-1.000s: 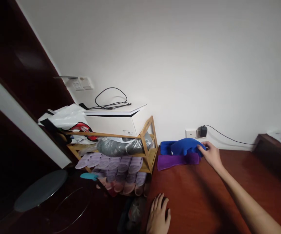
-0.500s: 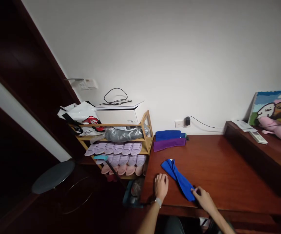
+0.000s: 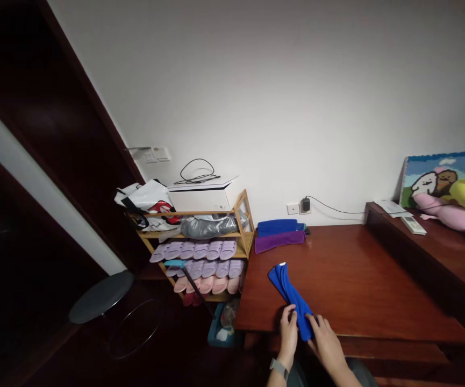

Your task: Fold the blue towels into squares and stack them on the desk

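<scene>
A blue towel lies on the reddish-brown table as a narrow folded strip, slanting from a small white tag at its far end down to the near edge. My left hand, with a watch on its wrist, has its fingers closed on the left side of the strip. At the right side of the near end, my right hand pinches the same towel between thumb and fingers. Further back by the wall lie a folded blue towel and a purple towel, side by side.
The table meets a raised ledge at right, holding a remote, a pink plush toy and a picture. Left stands a wooden rack of slippers with a white box on top, a dustpan, and a round stool.
My left hand has moved right from the bare tabletop onto the towel. The right hand has shifted slightly left at the towel's near end, and the camera view has turned a little.
</scene>
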Demonstrator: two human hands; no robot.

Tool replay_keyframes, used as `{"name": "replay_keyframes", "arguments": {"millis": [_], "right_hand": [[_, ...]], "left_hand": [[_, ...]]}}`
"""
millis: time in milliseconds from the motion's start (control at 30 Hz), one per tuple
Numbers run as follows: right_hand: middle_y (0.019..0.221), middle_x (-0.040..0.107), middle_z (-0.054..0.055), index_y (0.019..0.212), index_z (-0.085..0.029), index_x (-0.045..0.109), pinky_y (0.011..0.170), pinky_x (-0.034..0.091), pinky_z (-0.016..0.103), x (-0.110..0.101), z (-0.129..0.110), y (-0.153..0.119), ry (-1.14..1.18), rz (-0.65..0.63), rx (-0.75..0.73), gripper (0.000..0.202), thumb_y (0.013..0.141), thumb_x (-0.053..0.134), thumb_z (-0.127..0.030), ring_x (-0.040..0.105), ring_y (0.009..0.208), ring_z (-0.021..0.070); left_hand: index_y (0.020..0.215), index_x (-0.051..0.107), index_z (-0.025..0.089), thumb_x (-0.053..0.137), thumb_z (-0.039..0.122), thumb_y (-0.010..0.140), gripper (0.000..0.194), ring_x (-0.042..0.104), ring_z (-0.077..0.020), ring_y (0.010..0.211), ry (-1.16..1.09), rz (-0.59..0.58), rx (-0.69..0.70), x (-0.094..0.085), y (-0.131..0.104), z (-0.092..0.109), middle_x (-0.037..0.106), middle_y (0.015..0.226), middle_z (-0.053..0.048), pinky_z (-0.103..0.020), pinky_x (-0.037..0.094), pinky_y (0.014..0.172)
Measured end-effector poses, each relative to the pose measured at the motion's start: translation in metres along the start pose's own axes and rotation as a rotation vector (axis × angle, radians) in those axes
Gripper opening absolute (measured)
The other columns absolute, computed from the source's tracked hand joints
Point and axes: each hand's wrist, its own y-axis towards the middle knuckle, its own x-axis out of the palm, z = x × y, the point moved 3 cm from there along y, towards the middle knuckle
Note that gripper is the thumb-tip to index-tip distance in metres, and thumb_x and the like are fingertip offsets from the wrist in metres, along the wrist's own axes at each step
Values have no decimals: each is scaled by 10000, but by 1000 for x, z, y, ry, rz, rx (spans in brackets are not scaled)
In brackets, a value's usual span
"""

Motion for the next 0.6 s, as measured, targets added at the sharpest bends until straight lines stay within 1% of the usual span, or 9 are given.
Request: {"name": "replay_keyframes", "arguments": {"millis": [67, 167, 267, 333, 367, 433, 467, 533, 600], "right_hand": [[1272, 702, 144, 1417, -219, 600, 997, 525, 424, 0, -3, 2, -5, 1, 9, 568, 862, 481, -191, 668, 1140, 314], [1216, 743, 147, 1367, -206, 624, 956, 528, 393, -8, -10, 6, 79, -18, 25, 471, 954, 407, -272, 699, 1118, 309], [1069, 791, 91, 1300, -257, 640, 845, 540, 342, -21, -17, 7, 250, -94, 84, 441, 1015, 328, -385, 755, 1014, 285], [1001, 801, 50, 1271, -296, 654, 821, 537, 327, -29, -20, 6, 364, -158, 113, 454, 1029, 301, -449, 769, 986, 276], [1024, 802, 42, 1262, -310, 665, 844, 537, 330, -33, -22, 5, 407, -180, 118, 471, 1031, 291, -481, 764, 1020, 277], [1166, 785, 46, 1253, -323, 691, 932, 526, 349, -36, -24, 1, 450, -205, 88, 527, 1030, 268, -547, 730, 1130, 283], [1238, 764, 48, 1248, -324, 703, 975, 515, 359, -37, -26, -1, 451, -216, 62, 551, 1026, 264, -572, 709, 1174, 286], [1313, 730, 55, 1230, -308, 725, 1031, 497, 368, -35, -28, -5, 436, -211, 18, 576, 1017, 279, -603, 681, 1216, 284], [1309, 720, 73, 1204, -277, 742, 1058, 488, 363, -33, -30, -8, 417, -162, -1, 581, 1011, 315, -620, 664, 1221, 276]], "left_hand": [[1146, 712, 212, 726, 664, 760, 594, 726, -267, 941, -154, -37, -26, 1, -2, 0, 750, 1115, -118, -362, 559, 809], [1147, 695, 226, 829, 616, 681, 622, 716, -274, 1008, -280, -34, -47, 4, -8, 0, 748, 1094, -117, -335, 542, 811], [1169, 657, 238, 865, 630, 637, 693, 719, -257, 944, -335, -24, -120, 9, -17, 2, 745, 1020, -104, -313, 520, 748], [1158, 660, 231, 878, 655, 611, 725, 714, -256, 961, -338, -30, -149, 10, -24, 7, 738, 1058, -111, -309, 512, 759], [1149, 670, 228, 880, 664, 603, 730, 707, -264, 1007, -325, -40, -155, 10, -28, 11, 731, 1109, -118, -311, 512, 786], [1146, 689, 234, 863, 684, 620, 714, 682, -280, 1104, -276, -71, -163, 8, -35, 18, 710, 1203, -117, -317, 512, 840], [1141, 697, 243, 846, 691, 640, 689, 672, -284, 1127, -241, -88, -162, 6, -38, 23, 704, 1219, -107, -323, 512, 858], [1096, 715, 253, 804, 697, 686, 611, 670, -288, 1117, -154, -104, -128, 1, -42, 31, 713, 1173, -83, -339, 513, 873], [988, 733, 237, 768, 697, 719, 535, 675, -294, 1074, -60, -99, -55, -3, -43, 40, 731, 1073, -76, -360, 510, 892]]}}
